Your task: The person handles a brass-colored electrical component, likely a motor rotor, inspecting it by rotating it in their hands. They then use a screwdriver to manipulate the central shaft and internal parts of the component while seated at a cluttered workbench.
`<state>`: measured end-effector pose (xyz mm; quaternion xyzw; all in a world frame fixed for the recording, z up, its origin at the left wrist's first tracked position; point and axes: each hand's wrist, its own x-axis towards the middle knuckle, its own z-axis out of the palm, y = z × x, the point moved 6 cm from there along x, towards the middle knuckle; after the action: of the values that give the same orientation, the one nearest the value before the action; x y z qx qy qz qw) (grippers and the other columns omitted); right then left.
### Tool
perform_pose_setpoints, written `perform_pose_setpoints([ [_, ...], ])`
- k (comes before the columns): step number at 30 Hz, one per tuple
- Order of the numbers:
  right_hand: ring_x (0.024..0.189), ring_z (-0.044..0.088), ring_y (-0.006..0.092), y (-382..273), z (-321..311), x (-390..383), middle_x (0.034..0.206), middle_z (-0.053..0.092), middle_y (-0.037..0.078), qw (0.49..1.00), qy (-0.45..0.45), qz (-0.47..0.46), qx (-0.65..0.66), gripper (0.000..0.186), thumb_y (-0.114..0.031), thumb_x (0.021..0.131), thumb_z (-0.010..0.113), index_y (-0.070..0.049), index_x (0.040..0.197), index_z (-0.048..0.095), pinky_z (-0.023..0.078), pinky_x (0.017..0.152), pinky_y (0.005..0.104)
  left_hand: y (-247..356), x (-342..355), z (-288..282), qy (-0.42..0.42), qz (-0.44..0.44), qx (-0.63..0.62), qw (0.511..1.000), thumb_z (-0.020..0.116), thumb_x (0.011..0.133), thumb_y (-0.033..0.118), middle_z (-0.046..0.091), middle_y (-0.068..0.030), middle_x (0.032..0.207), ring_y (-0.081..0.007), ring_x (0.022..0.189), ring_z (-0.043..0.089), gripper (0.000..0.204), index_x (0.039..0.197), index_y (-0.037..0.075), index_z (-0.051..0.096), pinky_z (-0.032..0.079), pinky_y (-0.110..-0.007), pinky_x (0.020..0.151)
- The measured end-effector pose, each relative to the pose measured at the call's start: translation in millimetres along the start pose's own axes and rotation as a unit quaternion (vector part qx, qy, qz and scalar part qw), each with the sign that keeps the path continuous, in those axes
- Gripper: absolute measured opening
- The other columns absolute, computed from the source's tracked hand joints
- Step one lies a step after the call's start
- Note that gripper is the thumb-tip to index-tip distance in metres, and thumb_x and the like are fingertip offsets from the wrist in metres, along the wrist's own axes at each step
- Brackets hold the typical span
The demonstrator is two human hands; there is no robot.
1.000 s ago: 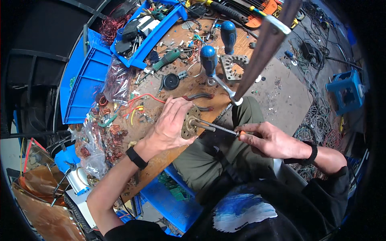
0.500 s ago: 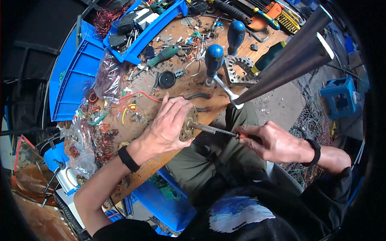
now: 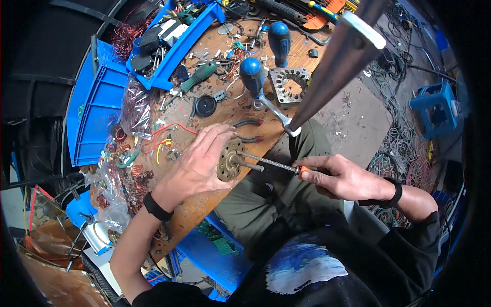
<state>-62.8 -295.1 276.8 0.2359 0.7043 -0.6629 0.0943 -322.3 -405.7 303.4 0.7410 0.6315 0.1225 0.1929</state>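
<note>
"Round brass-coloured metal disc [image 3: 225, 169] with holes near its rim: where did you have it?"

"You had it in your left hand [image 3: 200, 159], at the near edge of the brown wooden surface [image 3: 197, 209], its bare metal shaft [image 3: 250, 164] pointing right."

"How did your fingers sit?"

"Your left fingers were curved around the disc from behind, closed enough to grip it, though partly hidden. Your right hand [image 3: 345, 176] pinched the orange handle [image 3: 303, 172] of a slim, speckled metal rod [image 3: 273, 163] between thumb and forefinger. The rod reached toward the disc's face beside the shaft; I couldn't tell whether its tip touched."

"What lay around you?"

"Near your left fingers lay two dark, curved tool handles [image 3: 247, 122]. Farther off on the surface you had a flat, round black cap [image 3: 205, 105], a green-handled screwdriver [image 3: 199, 77] and a grey slotted metal plate [image 3: 286, 99]."
</note>
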Motion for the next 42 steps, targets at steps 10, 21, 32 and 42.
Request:
perform_pose_setpoints([
  [10, 0.069, 0.068, 0.0265, 5.4, 0.2, 2.7, 0.073, 0.064, 0.022, 1.000, 0.008, -0.012, -0.012, 0.047, -0.037, 0.113, 0.058, 0.000, 0.140, 0.068, 0.051, 0.071, 0.0435, 14.4, 6.5, -6.1, -0.018, 0.011, 0.165, 0.986, 0.094, 0.066, 0.055, 0.065, -0.0110, 0.139, -0.0303, 0.141, 0.056, 0.094, 0.139, 0.006, 0.060, 0.016, -0.074, 0.130],
  [21, 0.080, 0.076, 0.0348, 4.8, -0.1, 1.4, 0.079, 0.070, 0.024, 1.000, 0.005, 0.021, -0.019, 0.043, -0.034, 0.113, 0.059, 0.000, 0.136, 0.069, 0.055, 0.077, 0.0453, 9.3, 5.4, -0.1, -0.014, 0.003, 0.128, 0.992, 0.097, 0.066, 0.052, 0.063, -0.0166, 0.141, -0.0352, 0.141, 0.056, 0.097, 0.142, 0.007, 0.058, 0.019, -0.071, 0.129],
  [32, 0.065, 0.062, 0.0228, 5.8, -0.2, 2.6, 0.070, 0.062, 0.016, 0.996, -0.038, 0.051, 0.068, 0.042, -0.033, 0.113, 0.058, 0.000, 0.138, 0.067, 0.050, 0.067, 0.0423, 17.7, 7.6, -1.6, -0.023, -0.017, 0.131, 0.991, 0.098, 0.066, 0.045, 0.061, -0.0154, 0.145, -0.0337, 0.144, 0.054, 0.099, 0.145, 0.006, 0.053, 0.014, -0.070, 0.132],
  [42, 0.058, 0.056, 0.0144, 2.8, -0.2, 0.2, 0.062, 0.055, 0.007, 0.998, -0.038, 0.040, 0.035, 0.045, -0.035, 0.115, 0.056, -0.001, 0.142, 0.065, 0.044, 0.058, 0.0368, 15.9, 5.7, -1.2, -0.020, -0.023, 0.119, 0.992, 0.098, 0.067, 0.044, 0.060, -0.0168, 0.146, -0.0346, 0.144, 0.054, 0.099, 0.147, 0.006, 0.052, 0.013, -0.069, 0.132],
])
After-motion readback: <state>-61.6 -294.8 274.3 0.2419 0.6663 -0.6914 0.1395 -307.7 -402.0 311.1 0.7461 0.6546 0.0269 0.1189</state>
